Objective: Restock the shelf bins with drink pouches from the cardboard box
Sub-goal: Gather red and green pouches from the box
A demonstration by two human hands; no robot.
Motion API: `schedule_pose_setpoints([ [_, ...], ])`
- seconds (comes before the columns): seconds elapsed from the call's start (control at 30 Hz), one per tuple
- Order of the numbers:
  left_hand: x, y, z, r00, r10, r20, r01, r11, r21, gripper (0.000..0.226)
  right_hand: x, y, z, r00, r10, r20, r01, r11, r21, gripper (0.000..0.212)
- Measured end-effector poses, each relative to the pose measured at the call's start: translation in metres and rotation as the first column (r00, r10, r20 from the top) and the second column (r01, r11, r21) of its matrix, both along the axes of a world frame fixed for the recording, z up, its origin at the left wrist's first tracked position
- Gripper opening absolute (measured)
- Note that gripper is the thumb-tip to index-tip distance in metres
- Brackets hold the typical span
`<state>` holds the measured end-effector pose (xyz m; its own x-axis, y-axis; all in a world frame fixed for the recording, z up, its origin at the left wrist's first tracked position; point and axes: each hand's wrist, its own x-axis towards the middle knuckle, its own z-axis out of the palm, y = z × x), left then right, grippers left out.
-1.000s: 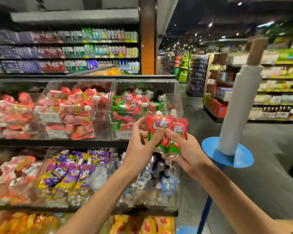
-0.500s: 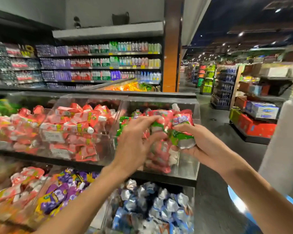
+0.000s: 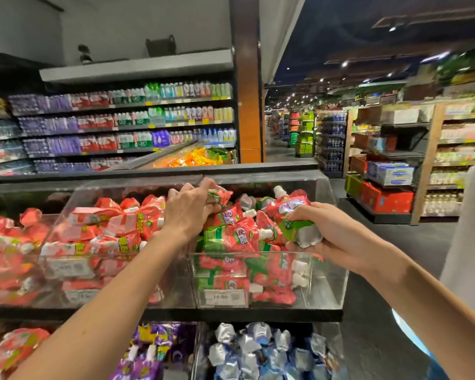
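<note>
Pinching a pouch (image 3: 217,194) in the left hand (image 3: 188,212) over the bin (image 3: 325,283) to drop it; clutching spare pouches (image 3: 292,215) in the right hand (image 3: 329,233) alongside, ready to follow.

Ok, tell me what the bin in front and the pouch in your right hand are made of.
Bin: clear rigid plastic, probably acrylic, glossy; pouches show through its flat walls. Drink pouch in the right hand: flexible printed foil laminate, it seems; shiny red-green film, creased silver base, white hard-plastic spout.
</note>
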<state>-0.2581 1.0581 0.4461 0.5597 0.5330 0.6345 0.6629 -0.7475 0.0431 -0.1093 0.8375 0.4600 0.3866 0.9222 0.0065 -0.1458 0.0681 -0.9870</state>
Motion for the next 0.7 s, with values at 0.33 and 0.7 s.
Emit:
schedule_pose_setpoints([
  [0.33,0.019,0.03,0.003,1.0,0.009,-0.028,-0.008,1.0,0.007,0.039,-0.003,0.014,-0.004,0.999,-0.054,-0.007,0.054,0.998,-0.035,0.047],
  [0.7,-0.005,-0.06,-0.002,0.667,-0.64,0.383,0.742,0.616,-0.264,0.056,-0.011,0.044,-0.001,0.909,-0.068,0.412,0.056,0.998,0.041,0.041],
])
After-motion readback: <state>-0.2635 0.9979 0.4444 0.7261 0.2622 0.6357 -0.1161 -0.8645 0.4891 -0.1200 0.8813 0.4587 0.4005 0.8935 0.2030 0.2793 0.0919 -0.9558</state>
